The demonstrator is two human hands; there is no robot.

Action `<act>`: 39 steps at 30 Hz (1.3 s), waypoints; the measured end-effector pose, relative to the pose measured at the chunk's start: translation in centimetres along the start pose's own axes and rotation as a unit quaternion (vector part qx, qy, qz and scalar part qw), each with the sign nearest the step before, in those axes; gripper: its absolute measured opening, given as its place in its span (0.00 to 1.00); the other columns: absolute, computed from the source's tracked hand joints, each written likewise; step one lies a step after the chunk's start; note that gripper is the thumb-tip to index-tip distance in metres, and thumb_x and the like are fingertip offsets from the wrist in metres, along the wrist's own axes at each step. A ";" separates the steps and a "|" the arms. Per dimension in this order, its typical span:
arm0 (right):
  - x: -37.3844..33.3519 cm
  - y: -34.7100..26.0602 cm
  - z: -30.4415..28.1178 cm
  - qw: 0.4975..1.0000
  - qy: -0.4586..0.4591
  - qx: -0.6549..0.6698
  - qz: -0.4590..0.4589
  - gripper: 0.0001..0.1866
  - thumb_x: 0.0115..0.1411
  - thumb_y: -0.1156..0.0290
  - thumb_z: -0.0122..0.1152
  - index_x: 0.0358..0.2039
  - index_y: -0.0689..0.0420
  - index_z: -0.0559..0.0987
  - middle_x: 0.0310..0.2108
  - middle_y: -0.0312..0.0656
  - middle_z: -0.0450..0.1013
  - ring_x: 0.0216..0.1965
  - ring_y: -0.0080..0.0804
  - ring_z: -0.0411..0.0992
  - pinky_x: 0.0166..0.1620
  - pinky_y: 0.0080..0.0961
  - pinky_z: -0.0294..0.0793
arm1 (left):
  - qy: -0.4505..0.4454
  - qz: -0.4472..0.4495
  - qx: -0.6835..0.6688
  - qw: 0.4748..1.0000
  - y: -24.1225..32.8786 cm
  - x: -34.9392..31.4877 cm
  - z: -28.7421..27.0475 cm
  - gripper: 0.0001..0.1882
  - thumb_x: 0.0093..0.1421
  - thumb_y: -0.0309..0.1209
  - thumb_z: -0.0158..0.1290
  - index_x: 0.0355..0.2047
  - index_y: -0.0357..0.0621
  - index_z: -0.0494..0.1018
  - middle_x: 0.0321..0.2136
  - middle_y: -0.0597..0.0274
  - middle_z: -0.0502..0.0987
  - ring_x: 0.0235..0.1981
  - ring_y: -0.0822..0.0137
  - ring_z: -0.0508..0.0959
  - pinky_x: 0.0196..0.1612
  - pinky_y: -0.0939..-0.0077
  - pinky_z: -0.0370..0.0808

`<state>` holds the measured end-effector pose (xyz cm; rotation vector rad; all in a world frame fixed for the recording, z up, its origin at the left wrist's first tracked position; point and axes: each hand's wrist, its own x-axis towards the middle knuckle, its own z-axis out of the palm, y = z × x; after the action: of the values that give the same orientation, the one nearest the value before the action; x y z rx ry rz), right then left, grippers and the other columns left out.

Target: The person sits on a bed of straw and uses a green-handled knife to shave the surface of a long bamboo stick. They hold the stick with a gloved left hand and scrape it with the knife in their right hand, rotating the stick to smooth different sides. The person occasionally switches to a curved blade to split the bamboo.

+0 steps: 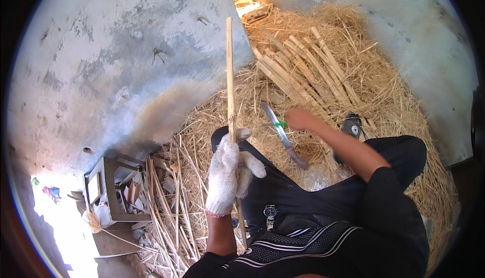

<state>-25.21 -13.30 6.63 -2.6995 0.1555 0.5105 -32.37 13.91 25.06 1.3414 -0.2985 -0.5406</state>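
Note:
My left hand (233, 167), in a white knit glove, is wrapped round a long pale wooden strip (230, 76). The strip stands nearly upright, and its lower end passes down behind the glove toward my lap. My right hand (300, 120) is bare and closed, with a small green thing (281, 124) at its fingertips. Just left of that hand, a long knife (279, 130) with a curved wooden handle lies on the straw. The green thing overlaps the blade in this view; whether they touch I cannot tell.
Straw (343, 25) covers the floor, with a row of split wooden strips (298, 68) lying ahead. A wristwatch (270, 216) rests on my lap. Thin sticks (164, 207) and a wooden frame (108, 192) stand at left. A dark object (352, 125) sits by my right leg.

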 end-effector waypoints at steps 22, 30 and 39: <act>-14.1 -5.8 -13.1 0.781 0.518 -0.133 -0.323 0.20 0.65 0.53 0.54 0.23 0.55 0.68 0.12 0.35 0.61 0.09 0.26 0.61 0.12 0.27 0.60 | -0.210 -0.141 -0.385 0.888 0.7 -1.4 3.8 0.21 0.72 0.50 0.31 0.27 0.54 0.62 0.03 0.71 0.57 -0.01 0.74 0.53 0.04 0.76 0.53; -4.6 7.2 -18.4 0.846 0.506 -0.141 0.088 0.17 0.70 0.61 0.45 0.26 0.58 0.68 0.09 0.29 0.53 0.08 0.17 0.53 0.08 0.17 0.56 | -0.154 -0.286 -0.274 0.905 -1.0 -4.3 4.9 0.22 0.70 0.52 0.39 0.24 0.52 0.62 0.04 0.73 0.57 0.00 0.76 0.54 0.04 0.80 0.51; -11.9 0.5 -18.9 0.837 0.513 0.152 -0.110 0.21 0.71 0.53 0.39 0.38 0.59 0.70 0.12 0.25 0.55 0.10 0.17 0.50 0.11 0.20 0.51 | -0.131 -0.107 -0.315 0.934 -1.0 -3.5 0.5 0.23 0.71 0.48 0.35 0.24 0.49 0.64 0.05 0.68 0.61 0.01 0.73 0.59 0.04 0.78 0.55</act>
<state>-30.14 -20.73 27.11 -2.3247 0.1787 -0.9854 -35.77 15.18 24.52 0.6764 -0.1717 -0.9145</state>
